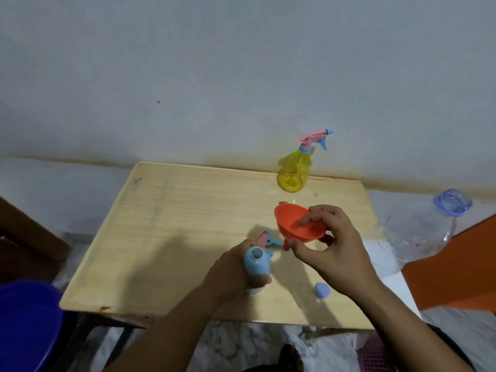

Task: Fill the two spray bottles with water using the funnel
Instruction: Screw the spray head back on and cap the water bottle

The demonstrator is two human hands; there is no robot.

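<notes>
The blue spray bottle [256,267] is standing uncapped near the tabletop's [166,224] front edge, the left hand [236,272] clenching its fingers around the body. The right hand [330,248] is pinching the orange funnel [298,224] by its rim, just at the bottle's two o'clock. Ideally the spout is going straight into the neck while the left hand is keeping the bottle upright. The yellow spray bottle [294,170] is waiting at twelve o'clock.

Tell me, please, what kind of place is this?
Probably a room in a home: a small wooden table against a plain painted wall, a marble-patterned floor, and a blue plastic tub beside it.
</notes>
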